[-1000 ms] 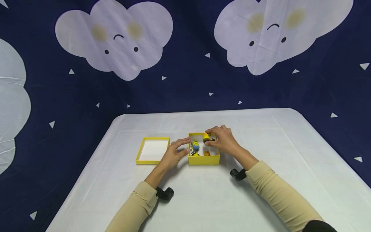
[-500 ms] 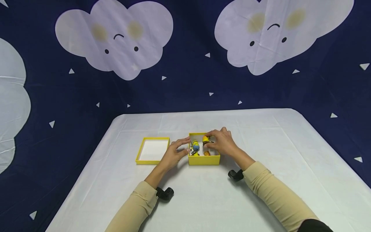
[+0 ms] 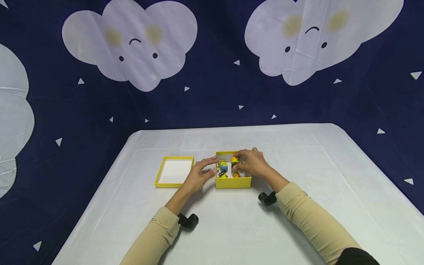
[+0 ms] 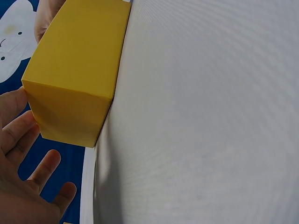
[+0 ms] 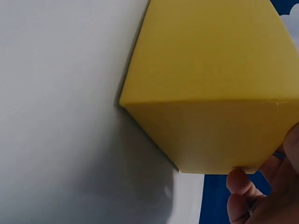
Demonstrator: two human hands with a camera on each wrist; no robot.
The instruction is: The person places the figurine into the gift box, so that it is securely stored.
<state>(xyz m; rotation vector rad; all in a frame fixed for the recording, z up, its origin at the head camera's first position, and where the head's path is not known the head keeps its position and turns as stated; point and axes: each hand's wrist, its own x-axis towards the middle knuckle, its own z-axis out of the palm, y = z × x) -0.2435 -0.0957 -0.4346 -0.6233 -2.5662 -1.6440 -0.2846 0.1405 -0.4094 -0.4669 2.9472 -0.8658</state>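
An open yellow box (image 3: 233, 183) stands on the white-covered table. My right hand (image 3: 254, 162) reaches over its right side and pinches a small yellow-and-brown figurine (image 3: 235, 160) between thumb and fingers, inside the back right part. My left hand (image 3: 197, 178), fingers extended, touches the box's left rim; in the left wrist view its fingertips lie at the box edge (image 4: 74, 51). Also in the box are a yellow-and-blue figurine (image 3: 223, 166), a black-and-yellow piece (image 3: 222, 174) at the front left, and a small orange piece (image 3: 236, 175) at the front right.
A shallow yellow-rimmed lid (image 3: 174, 186), white inside, lies left of the box. White cloth (image 3: 232, 228) covers the table, and a dark blue curtain (image 3: 212, 103) with clouds hangs behind it.
My right hand has shifted slightly left and toward me, bringing the yellow-and-brown figurine a little lower in the head view. The left hand and the box stay put.
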